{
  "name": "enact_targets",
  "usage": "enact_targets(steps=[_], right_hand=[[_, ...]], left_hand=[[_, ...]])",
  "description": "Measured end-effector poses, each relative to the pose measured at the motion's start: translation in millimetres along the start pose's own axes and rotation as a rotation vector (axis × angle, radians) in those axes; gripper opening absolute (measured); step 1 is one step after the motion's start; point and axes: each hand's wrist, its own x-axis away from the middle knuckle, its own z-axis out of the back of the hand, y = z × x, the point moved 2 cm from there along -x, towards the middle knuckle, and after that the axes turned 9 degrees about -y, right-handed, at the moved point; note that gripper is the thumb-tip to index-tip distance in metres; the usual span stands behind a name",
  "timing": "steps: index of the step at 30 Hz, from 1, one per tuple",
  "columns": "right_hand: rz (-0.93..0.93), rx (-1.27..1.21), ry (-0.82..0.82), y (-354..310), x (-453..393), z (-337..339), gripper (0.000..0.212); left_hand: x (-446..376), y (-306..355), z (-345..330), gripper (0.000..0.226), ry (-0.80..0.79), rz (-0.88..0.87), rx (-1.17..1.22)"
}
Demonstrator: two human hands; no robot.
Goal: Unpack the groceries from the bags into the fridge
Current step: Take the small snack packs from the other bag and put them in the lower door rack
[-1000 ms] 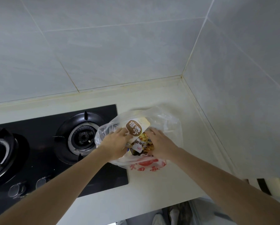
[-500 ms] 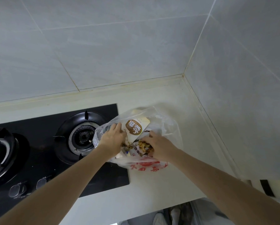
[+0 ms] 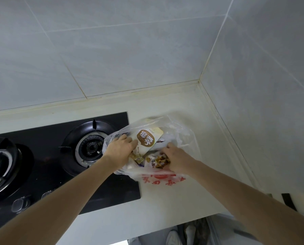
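Gripped at its left edge by the left hand [image 3: 120, 147], the cream carton [image 3: 148, 140] is held tilted, half out of the plastic bag [image 3: 181, 137]; the fingers are curled round it, presumably so it can be drawn free of the film. To the carton's right, the right hand [image 3: 176, 159] is pressed down among the smaller snack packets [image 3: 158, 160], its fingers bent as if pinching one or holding the bag's mouth apart; which of these cannot be told. The bag is seen resting on the pale counter [image 3: 165, 200], its left side overlapping the black hob [image 3: 41, 156], probably set there for unloading. Counted: one bag, one carton, several small packets (number unclear), two burners on the hob. No fridge is seen, so nothing is judged stowed from this bag yet.
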Motion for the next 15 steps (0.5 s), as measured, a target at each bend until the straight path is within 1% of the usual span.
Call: enact_targets(steps=[2,4,6,10,12,15], right_hand=[[0.010,0.002,0.011,1,1,1,0.044],[0.016,-0.023,0.037,4,2,1,0.036],[0.027,-0.036,0.062,5,5,4,0.027],[0.051,-0.150,0.133,3,13,13,0.017],[0.072,-0.194,0.200,0,18,17,0.007],[0.097,-0.234,0.318,-6,28,25,0.008]], left_hand=[[0,2,2,0.030,0.023,-0.012,0.030],[1,5,8,0.020,0.046,-0.014,0.089],[3,6,14,0.017,0.061,0.010,0.232],[7,2,20,0.010,0.107,0.082,0.605],[12,4,24,0.009,0.129,0.115,0.718],[23,8,34,0.008,0.184,0.164,0.807]])
